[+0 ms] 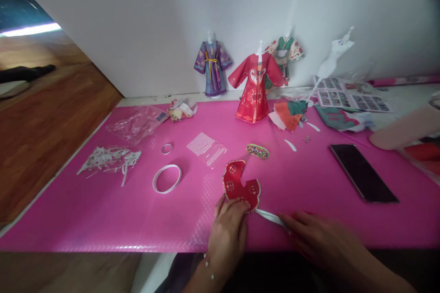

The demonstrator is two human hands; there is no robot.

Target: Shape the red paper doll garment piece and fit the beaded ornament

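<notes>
A curved red paper piece with gold trim (240, 184) lies on the pink mat (103, 210) near the front edge. My left hand (228, 231) rests flat on the mat, its fingertips pressing the piece's lower edge. My right hand (319, 238) pinches the end of a thin white strip (270, 216) that runs from the red piece's lower right corner. A small oval patterned piece (257, 151) lies just behind the red piece.
Two white tape rings (167, 178) (167, 148), white paper scraps (110, 159), a dotted sheet (206, 146), a plastic bag (137, 123). A dark phone (363, 172) lies right. Paper robes (255, 87) (212, 66) (283, 52) stand by the wall, with instruction sheets (350, 96) and fabric-like pieces (290, 113).
</notes>
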